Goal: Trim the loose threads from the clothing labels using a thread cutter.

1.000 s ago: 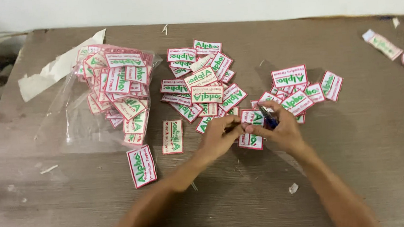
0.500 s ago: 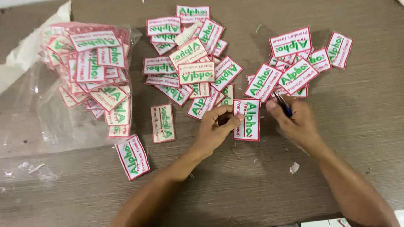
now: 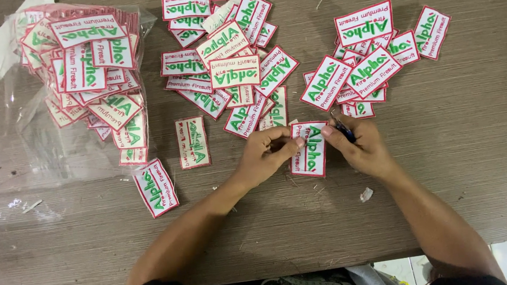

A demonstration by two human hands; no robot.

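a rectangular embroidered patch (image 3: 309, 149), white with a red border and green lettering, lies upright-lengthwise on the table (image 3: 478, 161) near its front edge, between the two hands. the left hand (image 3: 265, 155) grips the patch's left edge, fingers curled and thumb pressed against the cloth near its upper corner. the right hand (image 3: 359, 146) sits just beside the patch's right edge, its fingertips at the top right corner, and is closed around a small dark blue tool (image 3: 344, 131) whose tip pokes out above the knuckles; what kind of tool it is cannot be told.

just above the patch spreads a loose heap of patches (image 3: 233, 72) of the same kind, overlapping at all angles, some face up and some turned. to the right of that, above the right hand, a second scatter of patches (image 3: 371, 61) fans out, touching the hand's far side. a single patch (image 3: 192, 142) lies alone to the left of the left hand, and another single patch (image 3: 156, 187) lies tilted nearer the front edge. further left a clear plastic bag (image 3: 37, 147) lies open on the table, with a stack of patches (image 3: 88, 71) piled in and on it. a small white scrap (image 3: 366, 194) rests on the wood beside the right forearm.
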